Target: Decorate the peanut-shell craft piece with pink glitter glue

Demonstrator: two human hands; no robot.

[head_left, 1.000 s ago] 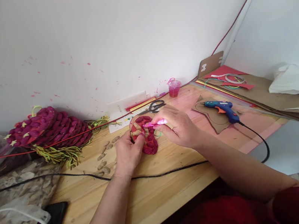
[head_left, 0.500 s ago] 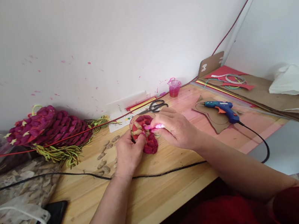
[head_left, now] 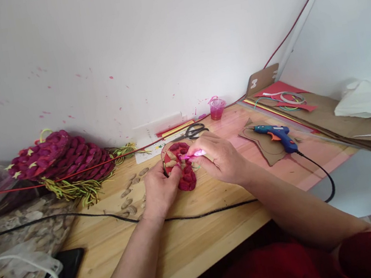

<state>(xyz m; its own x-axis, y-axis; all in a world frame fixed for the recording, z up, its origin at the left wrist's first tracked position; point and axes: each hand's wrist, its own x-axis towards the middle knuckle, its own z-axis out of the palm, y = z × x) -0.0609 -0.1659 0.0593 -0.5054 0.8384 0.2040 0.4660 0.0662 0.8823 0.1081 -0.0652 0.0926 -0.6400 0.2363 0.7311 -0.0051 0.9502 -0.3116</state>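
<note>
My left hand [head_left: 160, 183] is closed on the left edge of a gourd-shaped craft piece [head_left: 186, 179], its thumb on top. Peanut shells cover the piece; many are painted magenta, and a few near my left thumb are still bare tan. In my right hand [head_left: 218, 157] is a pink-stained paintbrush [head_left: 197, 153], pinched between thumb and fingers. Its tip touches the shells in the middle of the piece. Loose peanut shells [head_left: 127, 203] lie on the wooden table left of my left hand.
A stack of magenta pieces with yellow-green tassels [head_left: 57, 154] leans at the left, above a bag of shells [head_left: 39, 218]. Scissors [head_left: 195, 131] and a cup of pink paint [head_left: 217, 108] stand behind. A glue gun [head_left: 274, 134] lies on cardboard at right; a black cable [head_left: 204, 214] crosses the table.
The brush has shifted very slightly in my right hand, its handle a little higher. My left hand and the piece stay in about the same place.
</note>
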